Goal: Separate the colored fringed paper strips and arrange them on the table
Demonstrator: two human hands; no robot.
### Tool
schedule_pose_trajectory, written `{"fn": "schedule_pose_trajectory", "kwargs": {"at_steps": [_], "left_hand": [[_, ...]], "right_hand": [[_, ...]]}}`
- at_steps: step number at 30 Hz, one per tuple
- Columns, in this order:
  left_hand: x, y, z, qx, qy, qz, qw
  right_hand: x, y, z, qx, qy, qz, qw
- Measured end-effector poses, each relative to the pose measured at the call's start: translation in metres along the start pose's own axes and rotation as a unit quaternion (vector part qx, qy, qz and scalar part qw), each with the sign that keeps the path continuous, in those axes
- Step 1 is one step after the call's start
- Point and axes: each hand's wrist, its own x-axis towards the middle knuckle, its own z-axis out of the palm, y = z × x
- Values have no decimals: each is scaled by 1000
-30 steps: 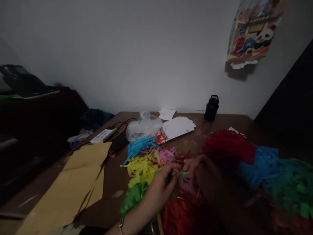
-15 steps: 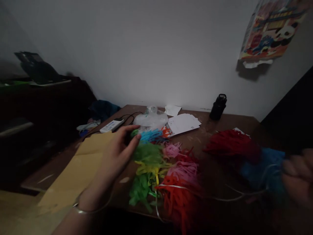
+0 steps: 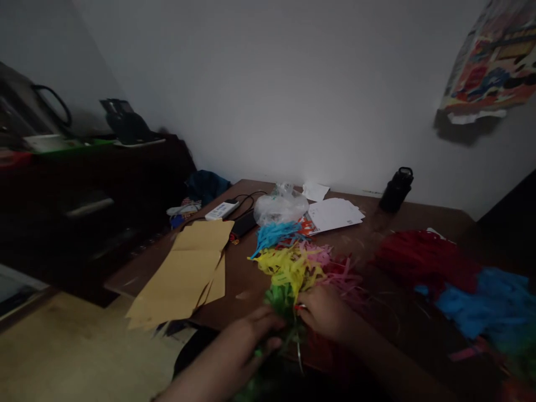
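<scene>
Near the front edge of the table, my left hand (image 3: 247, 343) is closed around a green paper tassel (image 3: 280, 298), whose lower strands fall into shadow. Just to the right, my right hand (image 3: 329, 312) pinches the white string (image 3: 298, 352) beside the green strands, with a small red bit at the fingertips. A yellow tassel (image 3: 288, 265) lies directly beyond both hands. Behind it are a blue tassel (image 3: 276, 233) and a pink tassel (image 3: 318, 254). Red strands under my right forearm are mostly dark and blurred.
Tan paper sheets (image 3: 184, 273) lie at the left. Toward the back are a power strip (image 3: 221, 210), a clear plastic bag (image 3: 280, 206), white cards (image 3: 335, 215) and a black bottle (image 3: 396, 190). Dark red tassels (image 3: 422, 257) and blue tassels (image 3: 489, 298) spread at the right.
My right hand has come in from the far right to the tassels. My left hand has drawn nearer and closed on the green tassel. The view has turned left.
</scene>
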Motion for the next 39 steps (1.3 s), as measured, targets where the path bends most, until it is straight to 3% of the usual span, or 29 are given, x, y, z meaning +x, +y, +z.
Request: {"fn": "schedule_pose_trajectory", "kwargs": {"at_steps": [1, 5, 8, 11, 13, 17, 21, 24, 27, 29, 30, 32, 34, 36, 39], "left_hand": [[1, -4, 16, 9, -43, -10, 999], [9, -14, 66, -38, 11, -41, 998], [22, -9, 84, -108, 15, -5, 994], [36, 1, 88, -108, 14, 27, 994], [42, 4, 86, -84, 19, 27, 996], [46, -10, 74, -20, 46, -9, 999], [48, -41, 40, 85, 94, -53, 990], [49, -52, 9, 194, 108, -103, 970], [43, -36, -5, 292, 174, -109, 934], [35, -12, 6, 276, 187, -25, 942], [31, 2, 18, 240, 165, 33, 956], [25, 25, 51, 148, 60, 93, 983], [25, 38, 85, 39, 2, 84, 996], [29, 42, 109, -69, 7, 26, 997], [35, 38, 119, -234, 13, -79, 969]], "right_hand": [[-2, 1, -4, 14, 11, -4, 1000], [-22, 1, -21, 72, 53, -4, 996], [-41, 3, -28, 171, 104, 37, 979], [-58, 12, -29, 289, 184, 128, 931], [-67, 22, -30, 312, 216, 166, 910], [-86, 47, -37, 300, 218, 206, 906], [-106, 75, -50, 280, 237, 244, 898], [-117, 87, -56, 280, 248, 257, 891], [-118, 80, -54, 280, 245, 250, 894], [-113, 64, -49, 282, 238, 236, 899], [-110, 55, -46, 289, 232, 227, 900], [-104, 37, -39, 323, 220, 205, 898], [-100, 23, -33, 369, 205, 181, 888], [-99, 16, -31, 412, 195, 159, 876], [-100, 18, -32, 451, 215, 162, 851]]}}
